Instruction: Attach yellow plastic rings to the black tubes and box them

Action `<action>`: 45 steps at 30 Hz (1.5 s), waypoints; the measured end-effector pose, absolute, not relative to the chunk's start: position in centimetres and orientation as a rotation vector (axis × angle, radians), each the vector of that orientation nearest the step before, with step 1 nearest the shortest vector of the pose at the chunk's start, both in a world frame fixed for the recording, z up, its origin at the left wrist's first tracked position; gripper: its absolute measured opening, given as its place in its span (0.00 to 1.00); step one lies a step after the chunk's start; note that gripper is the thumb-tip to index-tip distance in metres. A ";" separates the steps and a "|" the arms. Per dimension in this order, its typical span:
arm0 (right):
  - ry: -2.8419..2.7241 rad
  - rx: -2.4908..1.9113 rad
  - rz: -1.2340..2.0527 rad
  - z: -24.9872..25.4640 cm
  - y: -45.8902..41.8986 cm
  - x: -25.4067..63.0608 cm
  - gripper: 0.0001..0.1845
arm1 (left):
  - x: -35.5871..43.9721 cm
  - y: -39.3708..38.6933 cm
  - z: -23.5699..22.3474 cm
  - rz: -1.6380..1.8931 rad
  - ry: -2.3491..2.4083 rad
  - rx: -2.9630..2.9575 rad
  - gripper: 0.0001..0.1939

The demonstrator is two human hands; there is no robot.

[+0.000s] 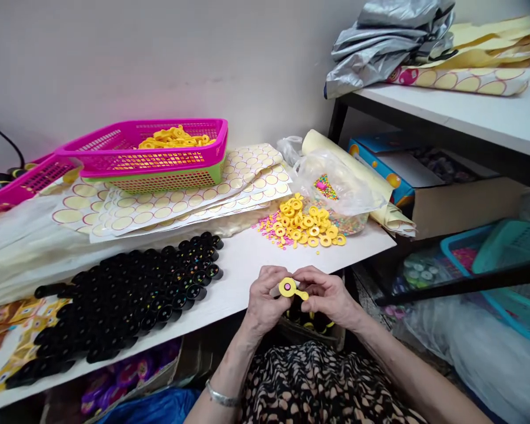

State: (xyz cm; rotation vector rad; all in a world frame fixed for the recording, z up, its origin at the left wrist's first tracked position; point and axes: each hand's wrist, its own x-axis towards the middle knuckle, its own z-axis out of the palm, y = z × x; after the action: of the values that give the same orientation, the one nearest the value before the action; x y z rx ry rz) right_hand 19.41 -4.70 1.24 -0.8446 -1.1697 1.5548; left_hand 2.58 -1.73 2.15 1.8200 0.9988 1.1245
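In front of my body, a yellow plastic ring with a short tail (299, 292) is held between both hands, a small pinkish spot showing in its centre. My left hand (266, 303) is closed about the ring's left side. The fingers of my right hand (331, 299) are bent at the tail side, thumb close to the tail's end. Whatever sits under the ring is hidden. Beyond the hands lies a pile of similar yellow rings (309, 222), mixed with small pink and coloured beads (271, 229). To the left, many small black cups (136, 288) stand packed together, some with coloured beads inside.
A pink basket (159, 159) of yellow pieces rests on sheets printed with circles (194, 203). A clear plastic bag (335, 182) of beads lies behind the pile. Below my hands is a box (335, 338) with black and yellow pieces. A shelf (468, 112) stands at right.
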 end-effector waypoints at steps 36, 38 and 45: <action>-1.042 -1.140 1.806 0.1 -7.0 17.6 0.18 | 3.0 -4.6 0.9 0.851 0.779 2.021 0.05; -1.026 -1.085 1.861 -0.4 -7.0 17.5 0.23 | 2.5 -4.5 0.8 0.836 0.805 2.017 0.05; -0.966 -0.995 1.965 -0.7 -7.3 17.1 0.22 | 2.5 -5.2 -0.3 0.811 0.825 2.082 0.03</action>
State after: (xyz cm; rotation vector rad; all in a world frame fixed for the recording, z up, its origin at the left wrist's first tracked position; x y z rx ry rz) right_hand 17.09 -7.29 -0.69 -0.9949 -0.9656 1.9650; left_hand 2.45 -5.17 -0.34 2.0818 0.8250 0.8113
